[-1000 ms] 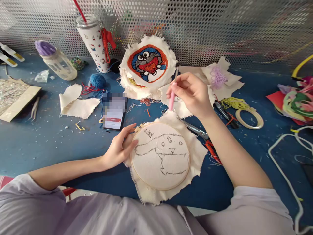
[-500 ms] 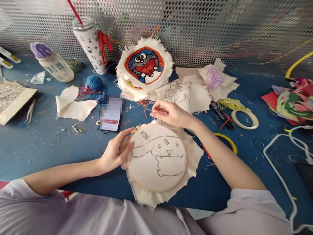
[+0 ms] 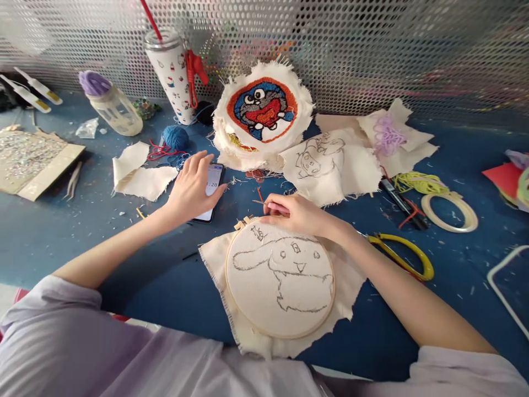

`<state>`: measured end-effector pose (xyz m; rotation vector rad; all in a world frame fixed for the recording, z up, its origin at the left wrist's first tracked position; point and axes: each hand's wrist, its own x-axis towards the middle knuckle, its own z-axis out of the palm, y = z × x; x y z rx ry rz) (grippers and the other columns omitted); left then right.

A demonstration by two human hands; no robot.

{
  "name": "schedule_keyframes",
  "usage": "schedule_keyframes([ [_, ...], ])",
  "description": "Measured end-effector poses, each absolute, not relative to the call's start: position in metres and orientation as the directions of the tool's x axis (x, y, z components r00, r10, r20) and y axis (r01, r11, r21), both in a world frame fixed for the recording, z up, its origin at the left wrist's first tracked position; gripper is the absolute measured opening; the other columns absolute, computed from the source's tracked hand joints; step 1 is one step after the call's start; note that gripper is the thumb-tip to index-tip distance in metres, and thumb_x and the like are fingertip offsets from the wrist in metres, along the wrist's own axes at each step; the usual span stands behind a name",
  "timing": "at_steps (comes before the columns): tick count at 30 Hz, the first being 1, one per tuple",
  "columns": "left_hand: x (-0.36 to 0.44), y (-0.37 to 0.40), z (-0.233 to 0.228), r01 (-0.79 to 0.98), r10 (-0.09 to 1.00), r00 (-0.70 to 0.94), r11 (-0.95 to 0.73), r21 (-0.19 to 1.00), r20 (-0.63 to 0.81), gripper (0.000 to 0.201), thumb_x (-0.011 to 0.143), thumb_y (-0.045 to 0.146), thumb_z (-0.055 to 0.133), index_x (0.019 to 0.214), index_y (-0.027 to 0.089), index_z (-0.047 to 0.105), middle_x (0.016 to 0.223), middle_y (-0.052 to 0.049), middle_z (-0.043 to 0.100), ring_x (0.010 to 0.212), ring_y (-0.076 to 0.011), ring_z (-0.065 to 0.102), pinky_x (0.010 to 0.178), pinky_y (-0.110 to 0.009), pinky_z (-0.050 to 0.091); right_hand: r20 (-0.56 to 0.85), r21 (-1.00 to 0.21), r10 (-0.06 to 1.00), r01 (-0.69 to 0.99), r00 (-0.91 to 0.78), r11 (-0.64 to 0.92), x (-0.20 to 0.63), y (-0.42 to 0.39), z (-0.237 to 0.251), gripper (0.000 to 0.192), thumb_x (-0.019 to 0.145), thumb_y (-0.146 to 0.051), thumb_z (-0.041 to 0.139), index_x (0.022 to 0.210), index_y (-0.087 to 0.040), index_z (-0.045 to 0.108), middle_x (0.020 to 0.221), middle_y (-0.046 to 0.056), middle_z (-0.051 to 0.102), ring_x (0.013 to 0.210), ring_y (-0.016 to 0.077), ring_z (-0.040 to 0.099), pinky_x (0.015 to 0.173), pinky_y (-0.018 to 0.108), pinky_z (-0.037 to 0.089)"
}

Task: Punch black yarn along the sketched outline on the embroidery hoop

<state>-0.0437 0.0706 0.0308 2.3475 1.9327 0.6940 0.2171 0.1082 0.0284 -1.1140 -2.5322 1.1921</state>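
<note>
My left hand [image 3: 192, 190] is over the phone [image 3: 214, 182] with its fingers spread, covering part of the lit screen; I cannot tell whether it touches. In my right hand [image 3: 295, 212] is a slim needle tool [image 3: 259, 202], its thin tip pointing left and most of it hidden by the fingers. This hand rests at the upper edge of an embroidery hoop [image 3: 256, 303]. Stretched in the hoop is white cloth with a long-eared animal drawn in dark line, and its frayed margin spreads over the table edge.
Behind the hoop stand a finished round stitched piece [image 3: 264, 113] and a drawn cloth [image 3: 330, 160]. Yellow-handled scissors [image 3: 424, 262], a marker [image 3: 399, 201] and a pale ring [image 3: 449, 213] lie right. A straw tumbler [image 3: 169, 77], clear bottle [image 3: 119, 113] and blue yarn ball [image 3: 176, 138] stand left.
My left hand has let go of the hoop and moved up and left over the phone. My right hand has lowered onto the hoop's top edge. The view has shifted left.
</note>
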Motion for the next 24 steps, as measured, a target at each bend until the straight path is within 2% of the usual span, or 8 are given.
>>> schedule_keyframes([
  [2, -0.047, 0.088, 0.025, 0.943, 0.981, 0.098, -0.144, 0.301, 0.165, 0.072, 0.085, 0.040, 0.059, 0.140, -0.001, 0.036, 0.149, -0.030, 0.035, 0.140, -0.0406, 0.034, 0.111, -0.055, 0.036, -0.183, -0.706, 0.675, 0.574, -0.714, 0.415, 0.217, 0.108, 0.027, 0.032, 0.084, -0.052, 0.062, 0.081, -0.022, 0.052, 0.060, -0.008, 0.028, 0.055, 0.0092, 0.031, 0.055, 0.026, 0.027],
  [5, -0.045, 0.100, 0.014, 0.962, 0.995, 0.077, -0.093, 0.258, 0.069, 0.069, 0.086, 0.033, 0.054, 0.141, -0.004, 0.033, 0.147, -0.029, 0.038, 0.141, -0.0388, 0.034, 0.115, -0.051, 0.032, -0.173, -0.699, 0.671, 0.570, -0.721, 0.432, 0.217, 0.109, 0.025, 0.030, 0.085, -0.051, 0.061, 0.083, -0.021, 0.053, 0.060, -0.008, 0.030, 0.055, 0.0091, 0.032, 0.055, 0.026, 0.028],
  [8, -0.038, 0.103, 0.009, 0.973, 0.994, 0.053, -0.074, 0.221, 0.098, 0.061, 0.087, 0.027, 0.050, 0.138, -0.004, 0.039, 0.138, -0.026, 0.049, 0.135, -0.0373, 0.041, 0.114, -0.048, 0.035, -0.151, -0.685, 0.667, 0.564, -0.729, 0.461, 0.217, 0.108, 0.024, 0.030, 0.086, -0.051, 0.060, 0.084, -0.021, 0.054, 0.059, -0.008, 0.032, 0.054, 0.0091, 0.033, 0.055, 0.026, 0.029],
  [11, -0.032, 0.105, 0.009, 0.977, 0.992, 0.025, -0.051, 0.209, 0.127, 0.054, 0.087, 0.023, 0.047, 0.136, -0.001, 0.044, 0.134, -0.025, 0.052, 0.130, -0.0369, 0.047, 0.108, -0.049, 0.041, -0.131, -0.680, 0.666, 0.556, -0.734, 0.479, 0.217, 0.108, 0.023, 0.031, 0.085, -0.052, 0.060, 0.084, -0.021, 0.053, 0.060, -0.008, 0.031, 0.054, 0.0088, 0.033, 0.055, 0.026, 0.029],
  [17, -0.030, 0.106, 0.014, 0.982, 0.996, 0.003, -0.020, 0.189, 0.094, 0.062, 0.087, 0.021, 0.050, 0.141, -0.005, 0.034, 0.136, -0.028, 0.050, 0.130, -0.0367, 0.048, 0.107, -0.048, 0.042, -0.131, -0.683, 0.664, 0.552, -0.736, 0.478, 0.216, 0.107, 0.025, 0.032, 0.085, -0.052, 0.061, 0.084, -0.021, 0.053, 0.061, -0.007, 0.032, 0.055, 0.0090, 0.035, 0.055, 0.026, 0.030],
  [21, -0.028, 0.092, 0.023, 0.990, 0.998, 0.045, -0.051, 0.131, 0.049, 0.060, 0.091, 0.028, 0.050, 0.138, -0.006, 0.036, 0.130, -0.029, 0.054, 0.124, -0.0362, 0.054, 0.100, -0.045, 0.047, -0.163, -0.675, 0.665, 0.574, -0.728, 0.463, 0.217, 0.106, 0.027, 0.030, 0.087, -0.051, 0.059, 0.085, -0.022, 0.053, 0.061, -0.007, 0.031, 0.055, 0.0089, 0.033, 0.055, 0.026, 0.029],
  [24, -0.025, 0.078, 0.030, 0.997, 0.999, 0.045, -0.046, 0.059, 0.031, 0.054, 0.097, 0.041, 0.040, 0.130, -0.002, 0.046, 0.112, -0.025, 0.064, 0.106, -0.0353, 0.064, 0.084, -0.044, 0.053, -0.164, -0.671, 0.670, 0.580, -0.724, 0.462, 0.217, 0.106, 0.025, 0.031, 0.087, -0.052, 0.058, 0.086, -0.022, 0.053, 0.062, -0.007, 0.030, 0.054, 0.0090, 0.032, 0.055, 0.026, 0.029],
])
